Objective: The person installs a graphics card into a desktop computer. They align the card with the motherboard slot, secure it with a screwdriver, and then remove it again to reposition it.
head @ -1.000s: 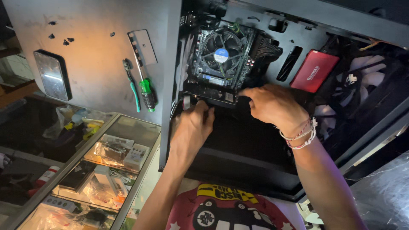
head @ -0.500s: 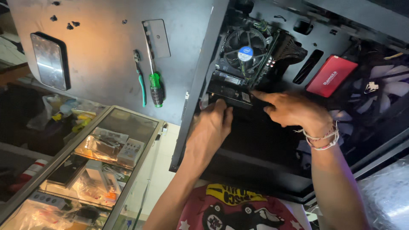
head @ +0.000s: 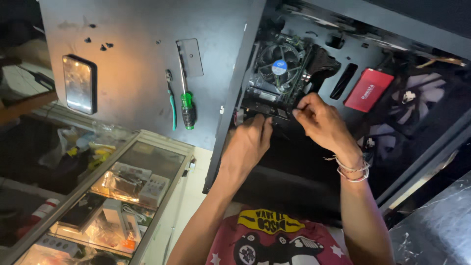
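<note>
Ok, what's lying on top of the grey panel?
On the grey panel: a phone, a green-handled screwdriver, a thin green tool, small dark screws. What's underneath is covered.

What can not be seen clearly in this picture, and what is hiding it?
- Head view: what the left hand touches inside the case; the hand itself covers it, so its grip is unclear.
- Head view: whether the right hand pinches something; its fingertips hide it against the dark board.
- Head view: the case fan, too dark to read.
- Head view: the items in the glass cabinet, blurred by glare.
</note>
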